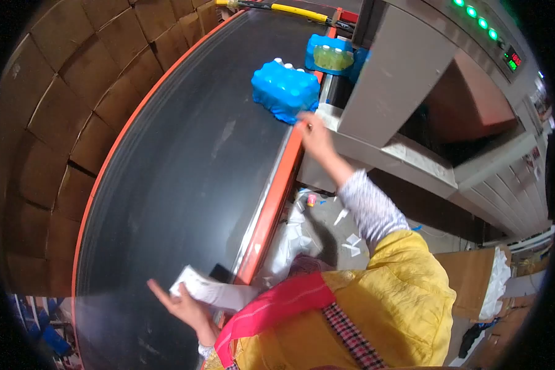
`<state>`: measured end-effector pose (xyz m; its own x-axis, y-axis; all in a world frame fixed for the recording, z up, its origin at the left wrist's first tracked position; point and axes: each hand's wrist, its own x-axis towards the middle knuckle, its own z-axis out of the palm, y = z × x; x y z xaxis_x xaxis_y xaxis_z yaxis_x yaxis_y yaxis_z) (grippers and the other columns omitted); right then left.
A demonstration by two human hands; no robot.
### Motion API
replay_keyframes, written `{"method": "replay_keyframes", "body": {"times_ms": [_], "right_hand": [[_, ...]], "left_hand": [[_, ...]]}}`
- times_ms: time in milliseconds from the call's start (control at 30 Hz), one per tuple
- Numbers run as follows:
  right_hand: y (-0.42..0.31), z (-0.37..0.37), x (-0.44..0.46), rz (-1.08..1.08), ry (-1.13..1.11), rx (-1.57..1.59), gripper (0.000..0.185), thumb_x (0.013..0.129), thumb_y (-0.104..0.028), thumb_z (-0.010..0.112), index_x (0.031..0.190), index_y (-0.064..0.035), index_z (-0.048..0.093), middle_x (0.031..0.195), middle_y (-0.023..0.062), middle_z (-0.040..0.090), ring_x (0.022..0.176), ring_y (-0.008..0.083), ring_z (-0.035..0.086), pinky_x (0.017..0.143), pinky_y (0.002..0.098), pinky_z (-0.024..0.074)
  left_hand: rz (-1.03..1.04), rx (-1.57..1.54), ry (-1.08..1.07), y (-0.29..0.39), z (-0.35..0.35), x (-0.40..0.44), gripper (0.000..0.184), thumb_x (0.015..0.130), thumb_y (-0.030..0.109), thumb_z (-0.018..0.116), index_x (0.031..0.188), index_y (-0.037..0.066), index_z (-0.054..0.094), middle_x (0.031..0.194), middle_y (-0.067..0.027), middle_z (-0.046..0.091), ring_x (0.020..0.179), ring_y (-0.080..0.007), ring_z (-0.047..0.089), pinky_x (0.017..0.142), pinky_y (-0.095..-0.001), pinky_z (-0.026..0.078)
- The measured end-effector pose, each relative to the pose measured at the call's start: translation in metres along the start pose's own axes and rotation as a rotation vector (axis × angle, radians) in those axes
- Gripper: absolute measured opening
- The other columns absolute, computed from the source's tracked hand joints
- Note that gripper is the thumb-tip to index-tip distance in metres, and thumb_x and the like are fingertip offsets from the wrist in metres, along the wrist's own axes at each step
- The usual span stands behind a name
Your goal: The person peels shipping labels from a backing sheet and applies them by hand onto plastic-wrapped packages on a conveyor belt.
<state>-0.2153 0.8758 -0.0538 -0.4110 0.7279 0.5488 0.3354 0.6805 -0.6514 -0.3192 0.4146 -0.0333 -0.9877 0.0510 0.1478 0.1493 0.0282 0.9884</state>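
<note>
My left hand [190, 309] is over the near part of the black conveyor belt [185, 185], closed around a white paper bundle [205, 288], with one finger stretched out. What is printed on the paper, if anything, cannot be read. My right hand [316, 137] reaches forward over the belt's orange edge, at the near right corner of a blue-wrapped pack of bottles [285, 89]. Motion blurs its fingers, and whether they touch the wrap is unclear. White caps show at the top of this pack.
Another blue-wrapped pack [328, 55] with yellowish bottles stands behind, by the grey machine [394, 74] with green lights. Stacked cardboard [61, 123] lines the belt's left side. Paper scraps [353, 243] litter the floor. A cardboard box [465, 280] is at the right.
</note>
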Motion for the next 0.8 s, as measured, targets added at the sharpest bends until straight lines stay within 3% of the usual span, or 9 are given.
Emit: {"method": "replay_keyframes", "body": {"times_ms": [167,333,367,433,533,633,667,767,800], "right_hand": [[0.161,0.029,0.175,0.2,-0.025,-0.214,0.058,0.085,-0.036,0.057,0.125,0.0048,0.046,0.129,0.0228,0.046,0.121,0.0339,0.044,0.102,0.0393,0.0327],[0.181,0.079,0.189,0.448,-0.201,-0.211,0.043,0.085,-0.044,0.053,0.095,-0.0052,0.067,0.097,0.0219,0.064,0.098,0.0372,0.059,0.086,0.0415,0.0452],[0.182,0.079,0.165,0.37,-0.247,-0.164,0.052,0.084,-0.045,0.052,0.109,0.0004,0.059,0.102,0.0236,0.062,0.096,0.0393,0.059,0.083,0.0443,0.0464],[0.106,0.038,0.113,0.367,-0.452,-0.15,0.056,0.082,-0.037,0.058,0.118,0.0049,0.049,0.105,0.0262,0.059,0.098,0.0414,0.057,0.085,0.046,0.0457],[-0.009,0.007,0.037,-0.159,-0.537,0.076,0.065,0.076,-0.034,0.067,0.125,0.0016,0.045,0.131,0.0233,0.043,0.124,0.037,0.037,0.103,0.0436,0.0299],[-0.074,0.021,-0.011,-0.187,-1.047,0.599,0.047,0.073,-0.028,0.07,0.112,-0.0037,0.059,0.107,0.0134,0.056,0.106,0.0301,0.05,0.093,0.0386,0.0386],[-0.081,0.023,-0.019,-0.186,-1.118,0.676,0.035,0.075,-0.024,0.069,0.103,-0.0044,0.063,0.098,0.011,0.058,0.099,0.0275,0.053,0.088,0.0378,0.0405],[-0.099,0.019,-0.043,-0.338,-0.979,0.818,0.014,0.079,-0.015,0.063,0.086,-0.0039,0.068,0.08,0.0089,0.058,0.081,0.0239,0.057,0.07,0.0335,0.0444],[-0.102,0.019,-0.052,-0.257,-1.007,0.827,0.013,0.079,-0.015,0.063,0.084,-0.0029,0.066,0.079,0.0092,0.058,0.08,0.0242,0.057,0.069,0.0338,0.0444]], "left_hand": [[-0.002,0.2,0.073,-0.01,0.047,0.047,0.034,0.089,0.002,0.052,0.121,-0.008,0.051,0.118,-0.0168,0.058,0.102,-0.0176,0.057,0.089,-0.0273,0.043],[-0.057,0.304,-0.072,-0.006,0.135,0.046,0.038,0.083,-0.002,0.056,0.121,-0.007,0.052,0.119,-0.0173,0.057,0.105,-0.0197,0.056,0.092,-0.0296,0.042],[-0.083,0.277,-0.115,-0.011,0.147,0.038,0.039,0.083,-0.003,0.056,0.121,-0.007,0.052,0.119,-0.0175,0.057,0.107,-0.0204,0.056,0.094,-0.0298,0.041],[-0.081,0.244,-0.305,-0.012,0.173,0.024,0.057,0.08,-0.006,0.055,0.134,-0.005,0.036,0.134,-0.0189,0.044,0.119,-0.0248,0.046,0.098,-0.0336,0.038],[-0.148,0.132,-0.466,0.002,0.196,-0.002,0.08,0.078,-0.004,0.058,0.144,0.001,0.012,0.129,-0.0211,0.045,0.116,-0.0244,0.046,0.096,-0.0309,0.037],[-0.019,0.133,-0.53,0.011,0.2,-0.01,0.085,0.077,-0.005,0.058,0.145,0.002,0.007,0.117,-0.0161,0.05,0.097,-0.0193,0.054,0.089,-0.0297,0.042],[-0.253,0.094,-0.565,0.023,0.194,-0.01,0.086,0.076,-0.007,0.056,0.145,0.002,0.005,0.117,-0.0154,0.051,0.093,-0.0167,0.056,0.082,-0.0276,0.045],[-0.597,-0.129,-0.576,0.016,0.17,-0.014,0.044,0.082,-0.004,0.056,0.125,-0.005,0.045,0.097,-0.0092,0.063,0.08,-0.0096,0.058,0.068,-0.023,0.048],[-0.649,-0.132,-0.557,0.015,0.159,-0.018,0.015,0.084,0.001,0.058,0.098,-0.005,0.061,0.081,-0.0037,0.064,0.071,-0.0065,0.057,0.063,-0.0209,0.046]]}}
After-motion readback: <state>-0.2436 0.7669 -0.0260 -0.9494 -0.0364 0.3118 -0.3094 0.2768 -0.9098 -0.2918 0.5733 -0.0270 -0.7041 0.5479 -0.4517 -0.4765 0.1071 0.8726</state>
